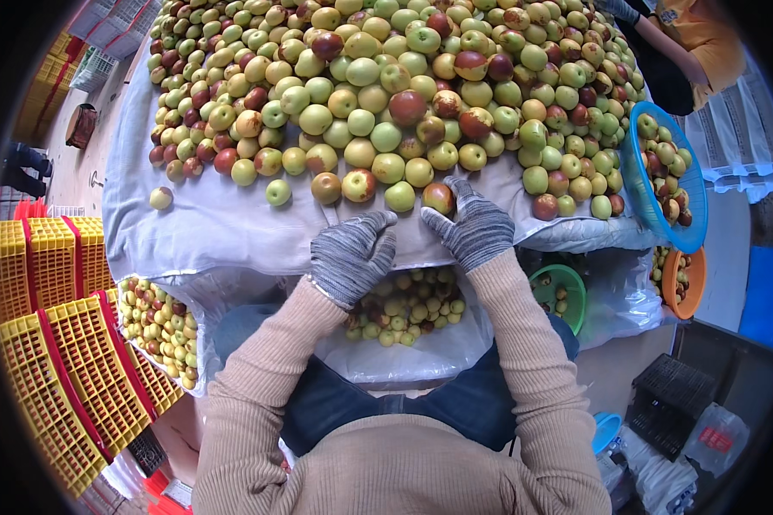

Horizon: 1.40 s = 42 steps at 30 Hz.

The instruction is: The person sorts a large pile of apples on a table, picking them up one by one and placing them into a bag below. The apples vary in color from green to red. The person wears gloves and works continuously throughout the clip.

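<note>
A wide heap of green, yellow and red-brown jujube fruits [361,96] covers a table draped in pale cloth [232,232]. My left hand [353,257], in a grey striped knit glove, rests over the cloth's front edge with its fingers curled; whether anything is inside them is hidden. My right hand [470,222], gloved alike, has its thumb and fingers around a red-brown and green jujube [438,198] at the near edge of the heap. Just left of that fruit lies a green jujube [399,196], touched by neither hand.
A blue plastic basket [697,193] of jujubes leans at the table's right edge, above an orange basket [696,283] and a green basket [576,293]. Fruit in a plastic-lined container [399,364] sits below the table front. Yellow crates [58,315] stand left. A co-worker's arm [673,48] shows upper right.
</note>
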Motion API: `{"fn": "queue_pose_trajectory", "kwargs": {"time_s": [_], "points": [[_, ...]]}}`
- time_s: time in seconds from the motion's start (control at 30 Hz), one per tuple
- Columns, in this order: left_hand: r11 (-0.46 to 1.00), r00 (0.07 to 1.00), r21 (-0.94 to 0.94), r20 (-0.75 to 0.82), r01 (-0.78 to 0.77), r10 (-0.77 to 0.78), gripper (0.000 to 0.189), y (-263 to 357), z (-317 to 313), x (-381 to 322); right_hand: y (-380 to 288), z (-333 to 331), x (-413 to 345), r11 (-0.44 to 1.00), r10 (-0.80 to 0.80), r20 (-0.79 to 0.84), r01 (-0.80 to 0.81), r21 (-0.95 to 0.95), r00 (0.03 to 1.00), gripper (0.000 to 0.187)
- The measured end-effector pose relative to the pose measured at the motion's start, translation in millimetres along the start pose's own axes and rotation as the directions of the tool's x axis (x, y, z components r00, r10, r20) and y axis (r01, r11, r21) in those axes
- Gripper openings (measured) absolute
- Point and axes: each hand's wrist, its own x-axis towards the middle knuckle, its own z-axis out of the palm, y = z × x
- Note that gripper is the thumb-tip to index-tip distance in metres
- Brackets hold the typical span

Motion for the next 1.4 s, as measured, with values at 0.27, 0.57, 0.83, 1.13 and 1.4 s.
{"fn": "queue_pose_trajectory", "kwargs": {"time_s": [0.27,0.57,0.83,1.13,1.4], "points": [[0.719,0.925,-0.583,0.272,0.379,-0.267,0.041,-1.8,-6.8,2.1,-3.1,12.7,-14.6,0.836,-0.313,-0.297,0.410,0.364,0.902,0.054],[0.669,0.921,-0.640,0.335,0.379,-0.201,0.053,12.3,-13.9,4.1,-14.2,19.1,-23.7,0.707,-0.375,-0.330,0.497,0.503,0.866,0.038],[0.934,0.960,-0.295,0.245,0.203,-0.132,0.053,11.9,-11.1,-4.4,-10.4,12.4,-30.9,0.320,-0.145,0.361,-0.301,0.898,0.921,0.039],[0.954,0.939,-0.181,-0.205,0.239,-0.275,0.040,-23.2,-40.0,-0.8,-11.3,18.8,-32.0,0.603,-0.076,0.011,0.038,0.797,0.997,0.021],[0.951,0.972,0.200,-0.042,0.236,-0.233,0.057,-40.6,-31.4,4.7,-23.7,23.0,8.7,0.757,-0.156,-0.208,0.252,0.603,0.966,0.065]]}}
